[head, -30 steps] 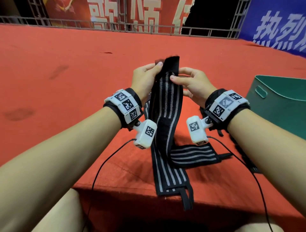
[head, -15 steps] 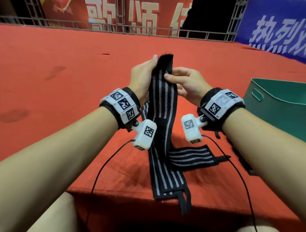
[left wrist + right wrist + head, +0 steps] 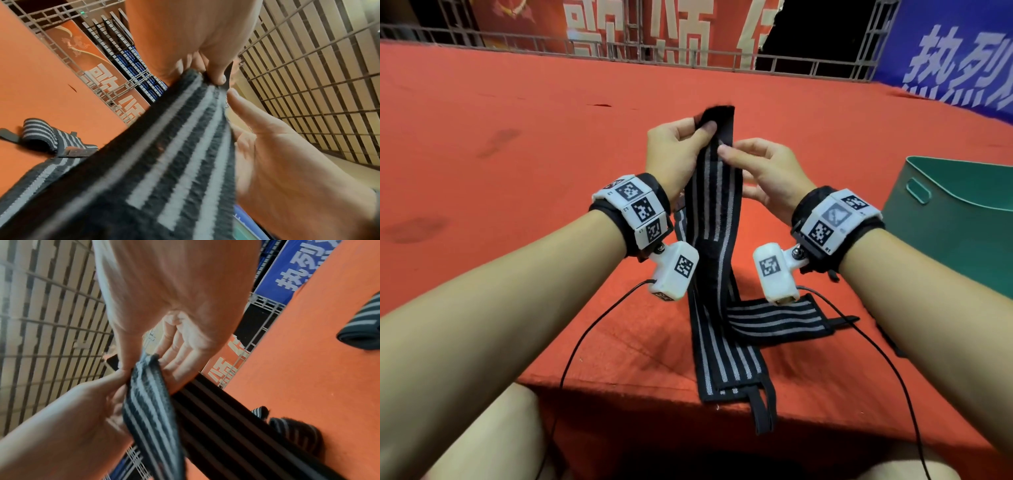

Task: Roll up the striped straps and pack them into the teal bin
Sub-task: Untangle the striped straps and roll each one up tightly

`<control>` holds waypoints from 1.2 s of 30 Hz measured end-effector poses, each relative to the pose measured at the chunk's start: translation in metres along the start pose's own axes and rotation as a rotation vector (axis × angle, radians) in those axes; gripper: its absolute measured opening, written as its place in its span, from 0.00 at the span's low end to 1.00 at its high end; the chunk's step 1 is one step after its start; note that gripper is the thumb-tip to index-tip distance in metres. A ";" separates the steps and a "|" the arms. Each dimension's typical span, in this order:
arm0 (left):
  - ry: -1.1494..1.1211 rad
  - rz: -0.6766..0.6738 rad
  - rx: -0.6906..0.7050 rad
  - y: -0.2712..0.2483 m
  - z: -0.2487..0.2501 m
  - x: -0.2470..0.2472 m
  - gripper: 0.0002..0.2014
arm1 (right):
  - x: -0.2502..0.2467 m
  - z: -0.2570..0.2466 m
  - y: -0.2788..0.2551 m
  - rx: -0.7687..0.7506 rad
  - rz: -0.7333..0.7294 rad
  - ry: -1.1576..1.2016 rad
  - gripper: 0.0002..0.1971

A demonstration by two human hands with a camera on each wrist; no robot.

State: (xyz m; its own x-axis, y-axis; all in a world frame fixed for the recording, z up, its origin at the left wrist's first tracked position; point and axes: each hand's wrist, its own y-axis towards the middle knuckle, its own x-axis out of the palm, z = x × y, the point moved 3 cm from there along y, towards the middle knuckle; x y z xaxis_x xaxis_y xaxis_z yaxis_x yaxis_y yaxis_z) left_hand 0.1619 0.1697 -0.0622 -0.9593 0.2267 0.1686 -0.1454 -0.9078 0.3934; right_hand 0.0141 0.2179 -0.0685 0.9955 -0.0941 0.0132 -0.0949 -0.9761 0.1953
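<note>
Left hand [image 3: 674, 150] pinching the top end of the strap [image 3: 717, 205] between thumb and curled fingers [image 3: 216, 76], held up above the desk [image 3: 517, 137]. Right hand [image 3: 763, 174] pinching the strap's edge just below, other fingers [image 3: 180, 353] loosely spread behind it. Lower end trailing down over the desk's near edge, crossing a second strap [image 3: 774, 322] lying flat. Bin [image 3: 955, 233] well to the right.

Right hand [image 3: 164, 309] and left hand [image 3: 86, 410] pinch the striped strap [image 3: 148, 402] above red cloth [image 3: 308, 361].
</note>
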 end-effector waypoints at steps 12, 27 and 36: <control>-0.093 0.068 -0.112 0.018 -0.005 -0.004 0.06 | 0.008 0.032 -0.015 0.132 -0.180 -0.175 0.24; 0.117 -0.042 -0.231 0.000 -0.013 0.010 0.20 | 0.024 0.006 -0.013 0.117 -0.023 0.255 0.19; -0.022 0.006 -0.184 -0.001 0.001 0.001 0.25 | 0.010 -0.017 -0.002 0.068 0.095 0.231 0.10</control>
State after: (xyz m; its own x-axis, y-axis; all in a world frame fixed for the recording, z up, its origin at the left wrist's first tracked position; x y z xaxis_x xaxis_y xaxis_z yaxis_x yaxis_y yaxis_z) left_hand 0.1616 0.1710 -0.0620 -0.9551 0.2266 0.1910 -0.1833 -0.9581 0.2203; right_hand 0.0242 0.2226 -0.0524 0.9560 -0.1467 0.2540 -0.1806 -0.9767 0.1160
